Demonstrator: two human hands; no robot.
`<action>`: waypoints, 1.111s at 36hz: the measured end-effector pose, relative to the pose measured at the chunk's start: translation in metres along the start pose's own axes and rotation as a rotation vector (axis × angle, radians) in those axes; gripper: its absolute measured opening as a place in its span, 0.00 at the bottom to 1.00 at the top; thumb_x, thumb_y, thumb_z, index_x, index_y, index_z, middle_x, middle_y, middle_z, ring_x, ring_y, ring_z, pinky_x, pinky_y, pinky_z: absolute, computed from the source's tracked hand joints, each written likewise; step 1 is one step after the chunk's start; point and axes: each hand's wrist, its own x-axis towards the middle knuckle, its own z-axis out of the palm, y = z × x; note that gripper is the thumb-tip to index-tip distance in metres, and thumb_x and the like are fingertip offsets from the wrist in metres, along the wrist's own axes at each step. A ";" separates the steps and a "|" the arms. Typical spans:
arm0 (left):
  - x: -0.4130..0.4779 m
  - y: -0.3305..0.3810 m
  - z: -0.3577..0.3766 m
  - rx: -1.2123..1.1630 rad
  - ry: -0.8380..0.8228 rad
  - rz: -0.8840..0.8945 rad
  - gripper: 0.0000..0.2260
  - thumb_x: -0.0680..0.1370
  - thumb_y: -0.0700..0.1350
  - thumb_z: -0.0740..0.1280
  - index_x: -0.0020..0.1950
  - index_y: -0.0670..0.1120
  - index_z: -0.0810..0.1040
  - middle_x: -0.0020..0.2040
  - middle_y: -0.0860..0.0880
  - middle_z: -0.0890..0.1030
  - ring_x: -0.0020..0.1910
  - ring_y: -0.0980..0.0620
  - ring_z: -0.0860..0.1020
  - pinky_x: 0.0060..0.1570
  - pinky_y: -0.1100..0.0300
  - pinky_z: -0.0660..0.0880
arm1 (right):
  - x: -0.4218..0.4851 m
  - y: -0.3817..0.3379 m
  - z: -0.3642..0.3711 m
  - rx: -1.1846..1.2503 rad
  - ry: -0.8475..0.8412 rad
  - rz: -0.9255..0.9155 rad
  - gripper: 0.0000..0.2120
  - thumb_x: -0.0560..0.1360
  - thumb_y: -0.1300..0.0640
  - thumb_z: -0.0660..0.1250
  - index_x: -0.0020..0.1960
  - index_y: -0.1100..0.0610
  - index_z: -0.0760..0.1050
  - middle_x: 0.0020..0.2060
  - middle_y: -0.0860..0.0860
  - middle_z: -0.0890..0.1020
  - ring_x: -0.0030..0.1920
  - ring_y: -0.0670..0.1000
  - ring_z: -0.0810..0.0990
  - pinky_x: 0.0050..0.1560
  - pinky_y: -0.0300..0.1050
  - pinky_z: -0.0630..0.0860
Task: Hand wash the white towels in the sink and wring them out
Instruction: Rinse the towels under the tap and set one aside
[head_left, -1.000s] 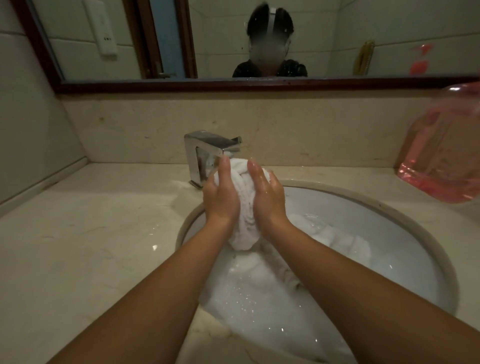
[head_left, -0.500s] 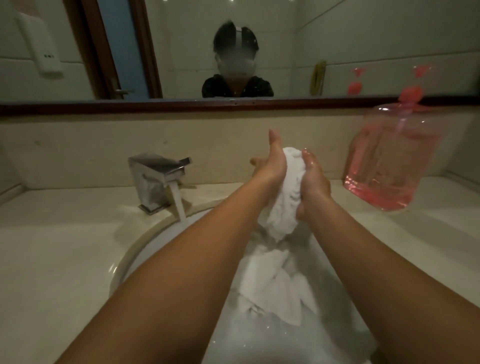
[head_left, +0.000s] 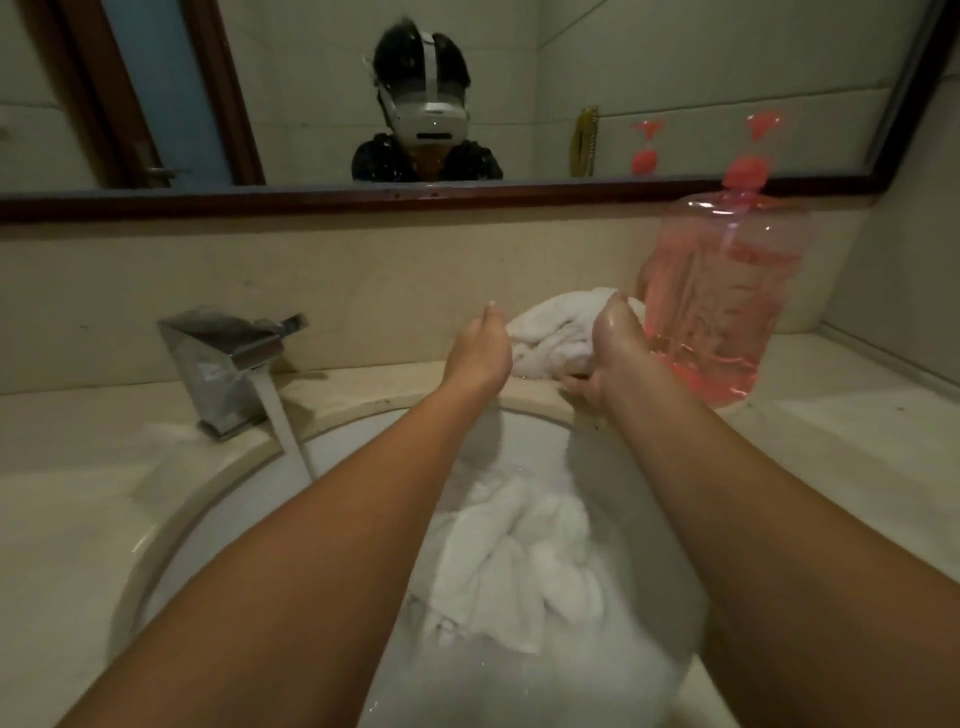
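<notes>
A wrung, bunched white towel (head_left: 553, 332) lies on the counter behind the sink, against the backsplash. My right hand (head_left: 610, 353) grips its right side, thumb over the top and fingers beneath. At the towel's left edge my left hand (head_left: 477, 353) has its back to me and its fingers raised; how much they touch the towel is hidden. More white towels (head_left: 519, 561) lie crumpled in soapy water in the white sink (head_left: 171, 561), between my forearms.
The chrome faucet (head_left: 223, 364) at the back left runs a stream of water into the basin. A clear bottle of pink liquid (head_left: 727, 306) stands just right of the towel on the counter. A mirror above shows a person wearing a headset.
Both hands carried the wrung towel from above the basin back and to the right, and set it down on the counter beside the pink bottle. My left hand has loosened from it.
</notes>
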 end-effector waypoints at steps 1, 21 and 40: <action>-0.007 -0.005 -0.006 0.045 -0.011 0.041 0.25 0.89 0.55 0.50 0.74 0.42 0.78 0.74 0.41 0.77 0.72 0.41 0.74 0.72 0.50 0.69 | 0.004 0.004 -0.002 -0.046 0.040 -0.012 0.31 0.76 0.33 0.62 0.69 0.54 0.72 0.62 0.56 0.82 0.53 0.58 0.86 0.41 0.50 0.84; -0.122 -0.116 -0.085 0.459 -0.255 -0.289 0.36 0.87 0.64 0.41 0.79 0.41 0.71 0.78 0.37 0.71 0.76 0.38 0.71 0.78 0.45 0.64 | -0.141 0.140 -0.006 -1.829 -0.405 -0.255 0.36 0.84 0.30 0.52 0.78 0.56 0.71 0.76 0.61 0.71 0.73 0.63 0.73 0.74 0.59 0.66; -0.137 -0.086 -0.140 -0.392 -0.105 -0.270 0.45 0.75 0.78 0.33 0.64 0.55 0.80 0.57 0.53 0.84 0.56 0.51 0.80 0.63 0.49 0.70 | -0.200 0.069 0.063 -0.084 -0.617 0.070 0.26 0.86 0.42 0.63 0.66 0.66 0.75 0.55 0.65 0.87 0.53 0.63 0.89 0.52 0.59 0.87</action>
